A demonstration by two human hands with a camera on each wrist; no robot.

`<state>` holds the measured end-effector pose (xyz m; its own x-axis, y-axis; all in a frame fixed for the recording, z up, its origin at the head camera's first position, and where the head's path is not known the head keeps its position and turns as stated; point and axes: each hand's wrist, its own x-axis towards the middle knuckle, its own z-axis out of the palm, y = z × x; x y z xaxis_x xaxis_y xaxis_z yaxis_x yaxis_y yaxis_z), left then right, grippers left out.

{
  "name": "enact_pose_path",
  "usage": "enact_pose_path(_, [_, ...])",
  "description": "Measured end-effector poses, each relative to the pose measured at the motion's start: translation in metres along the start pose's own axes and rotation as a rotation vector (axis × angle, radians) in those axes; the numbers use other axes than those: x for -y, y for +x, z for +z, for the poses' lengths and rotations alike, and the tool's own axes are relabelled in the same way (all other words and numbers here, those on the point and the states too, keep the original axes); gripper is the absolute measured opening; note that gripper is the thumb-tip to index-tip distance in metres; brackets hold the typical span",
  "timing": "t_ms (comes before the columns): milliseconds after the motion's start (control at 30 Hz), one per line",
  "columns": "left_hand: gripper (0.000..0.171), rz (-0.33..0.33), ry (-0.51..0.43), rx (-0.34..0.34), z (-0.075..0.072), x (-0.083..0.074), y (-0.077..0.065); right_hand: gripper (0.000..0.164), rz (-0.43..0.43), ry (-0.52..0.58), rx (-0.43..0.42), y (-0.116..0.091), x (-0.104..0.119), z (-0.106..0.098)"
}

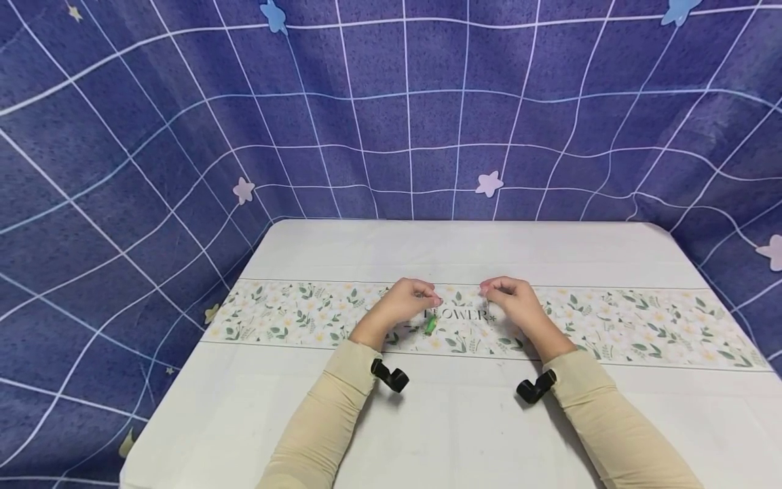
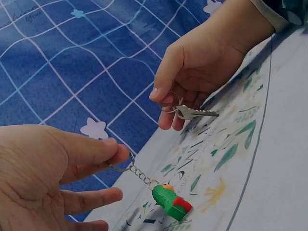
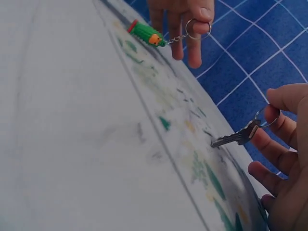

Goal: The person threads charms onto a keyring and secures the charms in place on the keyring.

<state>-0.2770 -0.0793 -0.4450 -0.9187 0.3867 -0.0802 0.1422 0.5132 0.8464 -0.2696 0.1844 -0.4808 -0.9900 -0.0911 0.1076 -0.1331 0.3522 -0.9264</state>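
Over the middle of the table, my left hand (image 1: 406, 300) pinches a metal split ring between thumb and forefinger. From it, on a short chain, hangs a green, bumpy, cactus-like keychain charm (image 2: 171, 204) with a red end and an orange spot. Across from it, my right hand (image 1: 516, 297) pinches a thinner ring with thumb and forefinger, its other fingers loosely bent. A silver key (image 3: 238, 135) dangles from that ring, tip downward. The two hands are apart, and the charm and key are separate, each on its own ring.
A white table (image 1: 256, 407) carries a floral printed band (image 1: 635, 319) with the word FLOWER between the hands. Blue curtain (image 1: 379, 122) with white grid lines and stars hangs behind and at both sides. Each wrist wears a small black camera (image 1: 391, 377) over a beige sleeve.
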Motion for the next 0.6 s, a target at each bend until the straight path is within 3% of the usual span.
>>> enact_pose_path(333, [0.023, -0.062, -0.227, 0.106, -0.0046, 0.0038, 0.0019, 0.038, 0.026, 0.135, 0.007, 0.0001, 0.0025, -0.0045])
enact_pose_path(600, [0.023, 0.015, -0.397, 0.182, -0.0073, 0.0089, 0.0033, 0.035, 0.007, 0.272, 0.015, 0.0009, 0.0027, -0.0052])
